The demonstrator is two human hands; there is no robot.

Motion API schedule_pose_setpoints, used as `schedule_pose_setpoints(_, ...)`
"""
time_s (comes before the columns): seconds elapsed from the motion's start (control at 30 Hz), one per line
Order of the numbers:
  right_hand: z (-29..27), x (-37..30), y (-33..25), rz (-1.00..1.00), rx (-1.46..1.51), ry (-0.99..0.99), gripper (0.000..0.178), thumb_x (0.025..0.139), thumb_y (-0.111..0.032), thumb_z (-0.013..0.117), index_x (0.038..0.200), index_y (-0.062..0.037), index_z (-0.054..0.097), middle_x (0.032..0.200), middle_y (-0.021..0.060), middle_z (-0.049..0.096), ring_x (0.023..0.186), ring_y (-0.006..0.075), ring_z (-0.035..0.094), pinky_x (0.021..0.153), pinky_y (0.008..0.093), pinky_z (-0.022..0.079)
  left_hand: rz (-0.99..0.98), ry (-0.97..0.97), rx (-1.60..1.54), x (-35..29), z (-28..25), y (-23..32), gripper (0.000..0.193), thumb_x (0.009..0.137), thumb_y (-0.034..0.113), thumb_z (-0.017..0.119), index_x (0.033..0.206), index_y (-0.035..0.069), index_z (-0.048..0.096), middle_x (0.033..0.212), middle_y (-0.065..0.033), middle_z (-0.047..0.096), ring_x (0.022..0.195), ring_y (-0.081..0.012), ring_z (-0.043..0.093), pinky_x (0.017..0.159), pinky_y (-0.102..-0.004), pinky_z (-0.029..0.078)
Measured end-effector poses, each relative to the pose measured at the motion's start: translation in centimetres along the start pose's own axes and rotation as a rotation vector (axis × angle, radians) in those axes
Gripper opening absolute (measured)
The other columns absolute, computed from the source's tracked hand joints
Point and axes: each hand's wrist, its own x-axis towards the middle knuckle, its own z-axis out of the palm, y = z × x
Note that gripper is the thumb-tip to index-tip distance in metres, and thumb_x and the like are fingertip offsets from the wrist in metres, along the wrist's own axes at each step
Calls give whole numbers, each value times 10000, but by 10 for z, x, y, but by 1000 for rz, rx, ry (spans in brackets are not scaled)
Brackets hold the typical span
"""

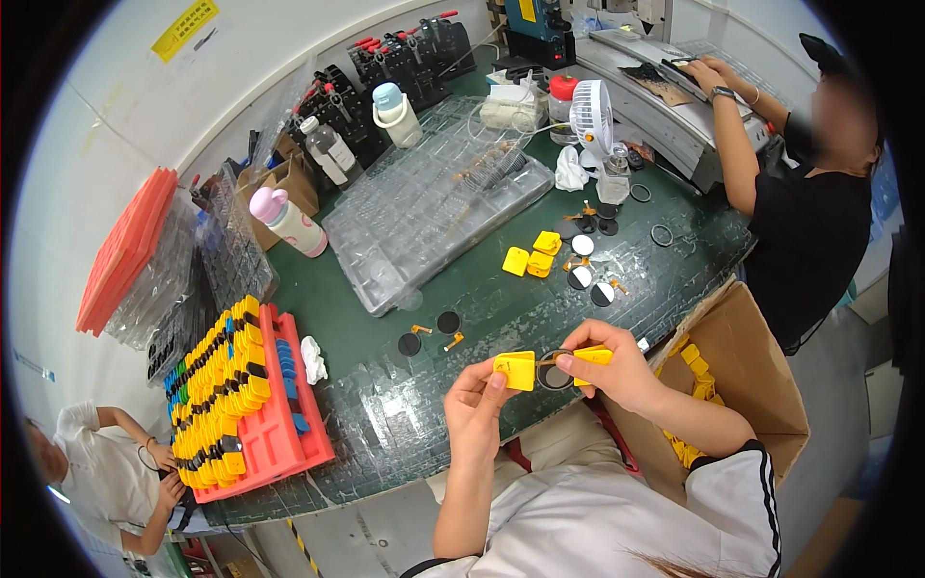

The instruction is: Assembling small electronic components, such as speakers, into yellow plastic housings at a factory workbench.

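Observation:
Over the near table edge, my left hand (476,397) pinches a flat yellow plastic piece (515,369) with rounded corners. My right hand (621,371) is closed on another yellow piece (592,361), partly covered by the fingers. Between the two pieces is a round dark disc (555,377) with a thin orange-brown strip; which hand bears it I cannot tell. Farther off on the green table (385,380) lie two black discs (449,323) with short copper-coloured flex strips. Beyond my hands is a small group of yellow pieces (541,252), beside several black and white discs (581,277).
At left, a red rack (289,438) holds rows of yellow pieces. Clear plastic trays (434,207), bottles (288,221) and a white fan (592,116) stand farther back. A cardboard box (761,385) with yellow pieces sits at my right. Co-workers (819,212) are at the right and far left.

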Motion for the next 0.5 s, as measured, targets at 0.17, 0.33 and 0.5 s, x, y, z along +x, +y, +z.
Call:
schedule_pose_setpoints(0.17,2,0,-3,-13,-48,4,162,828,-130,667,879,-25,555,693,-1,564,500,39,491,440,185,393,-12,-4,22,-2,4,-2,225,882,107,581,1048,-44,556,1008,-147,630,913,-210,637,803,-337,535)
schedule_pose_setpoints(0.33,3,0,-3,-18,-40,-5,151,832,-119,659,880,-25,551,687,0,562,502,42,491,443,190,387,-14,9,31,-2,4,-3,238,881,114,585,1058,-42,554,1006,-142,631,910,-207,637,797,-333,535)
schedule_pose_setpoints(0.5,1,2,-3,-22,-47,8,151,832,-118,659,880,-23,551,686,2,563,504,42,490,446,192,387,-18,4,14,1,6,-6,265,881,122,586,1087,-40,545,1015,-141,628,917,-205,635,792,-326,534)
